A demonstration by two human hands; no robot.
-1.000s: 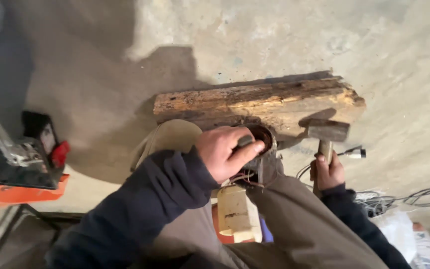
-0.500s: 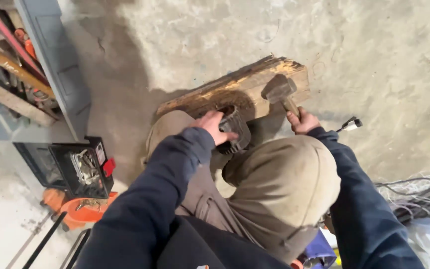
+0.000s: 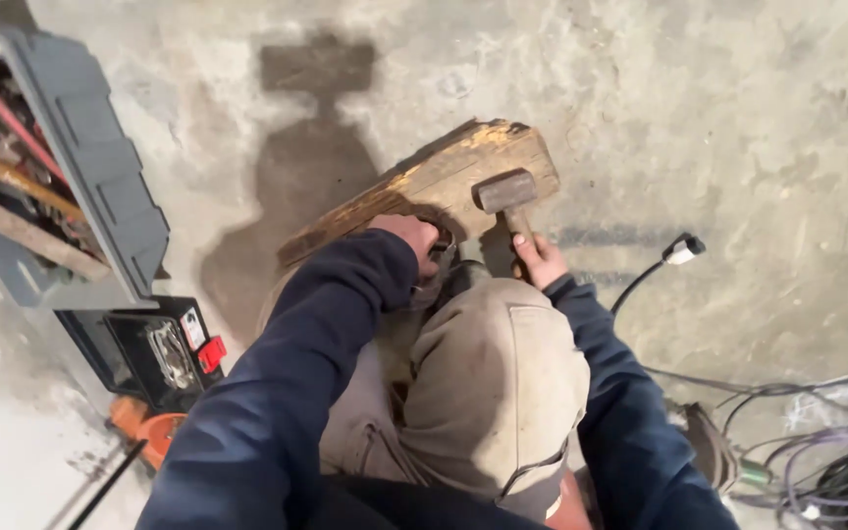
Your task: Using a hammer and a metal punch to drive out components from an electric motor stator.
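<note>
While the worn, splintered plank of weathered brown wood (image 3: 424,191) lies slantwise on the grey concrete floor (image 3: 738,118), its pale broken end pointing up and to the right, a hammer with a blocky dull-metal head and a wooden handle (image 3: 505,191) rests its head on that end. The right hand (image 3: 540,260) is wrapped closed around the lower part of the handle, fingers curled tight about the wood. The left hand (image 3: 409,238) lies at the near edge of the plank, closed over a small dark thing that is too hidden to make out; its grip looks shut, though what it holds cannot be told. Both arms wear dark blue sleeves (image 3: 296,393), and a bent knee in tan work trousers (image 3: 488,393) fills the space between them, just below the plank.

To the right of the plank, a dark cable ending in a pale plug (image 3: 679,250) lies on the floor, well apart from the hammer. More cables, grey and purple, are tangled in a heap (image 3: 826,451) at the lower right. On the left stands a grey plastic toolbox with its lid open (image 3: 100,186), tools with red and wooden handles lying inside. Below it sits a black boxy machine with a red part (image 3: 154,348), and beside that an orange piece (image 3: 149,427) shows on the floor.
</note>
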